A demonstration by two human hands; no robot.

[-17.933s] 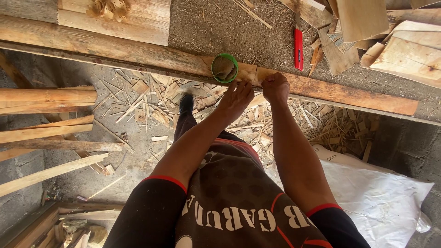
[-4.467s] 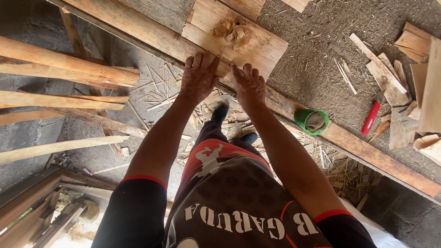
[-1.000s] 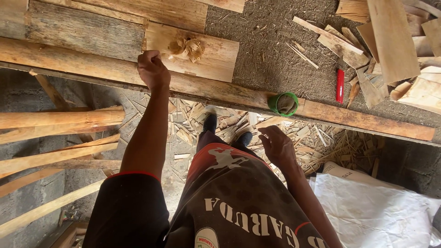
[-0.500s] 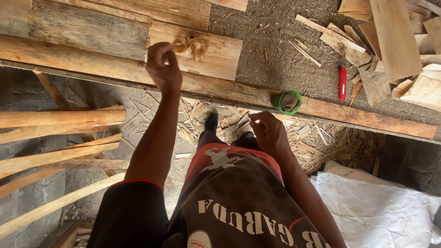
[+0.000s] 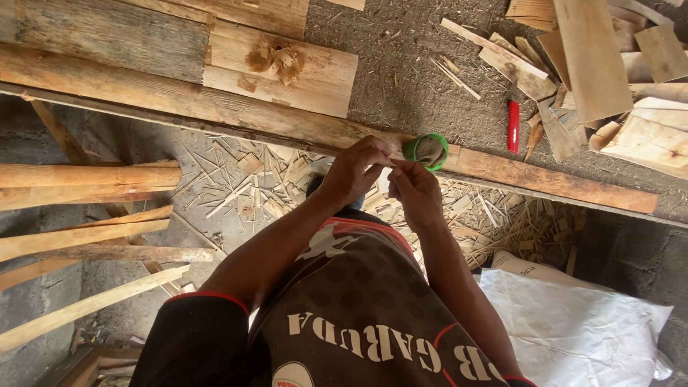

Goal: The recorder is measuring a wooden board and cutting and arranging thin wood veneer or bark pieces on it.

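Small green cup (image 5: 426, 150), round rim, brownish contents, sits on long wooden beam (image 5: 215, 107), just beyond fingertips. Left hand (image 5: 355, 172) and right hand (image 5: 416, 192) meet beside cup, fingers pinched together; what they pinch too small to tell. Both arms extended forward from body.

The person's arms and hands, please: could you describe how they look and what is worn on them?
Both arms are bare below short black sleeves edged with a thin red band. The left hand and right hand are bare: no gloves, and no watch or rings that can be seen.
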